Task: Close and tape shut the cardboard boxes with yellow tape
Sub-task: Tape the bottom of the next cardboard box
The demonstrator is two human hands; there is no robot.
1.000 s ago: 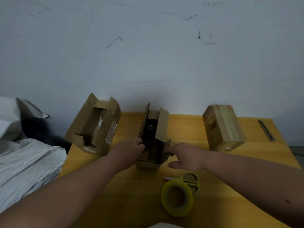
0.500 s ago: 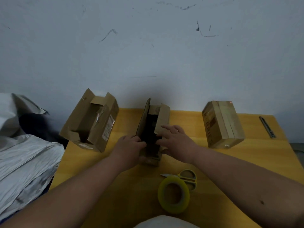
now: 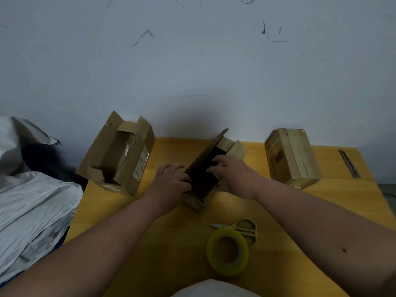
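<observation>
A yellow table (image 3: 278, 211) stood against a scuffed pale wall (image 3: 192, 61), and crumpled grey sheeting (image 3: 32, 206) lay well to the left of the left hand. On the table, left of that hand and near it, a large open box (image 3: 120, 155) sat with its flaps raised. To the right of the right hand, apart from it, was a closed box (image 3: 291, 157), its top flaps down.

Between the two hands was the middle box (image 3: 205, 172), open and turned at a slant, its long left flap standing up. The left hand (image 3: 171, 185) pressed against the box's near left side, thumb at the edge; whether the fingers curled round anything could not be told. The right hand (image 3: 233, 172) lay over the box's right flap with fingers spread and nearly straight, pressing it inward.

Nearer the person than the right hand lay a roll of yellow tape (image 3: 227, 251), and touching its far edge yellow-handled scissors (image 3: 242, 229). Far right of the right hand, a slim dark tool (image 3: 349, 163) lay by the table edge.
</observation>
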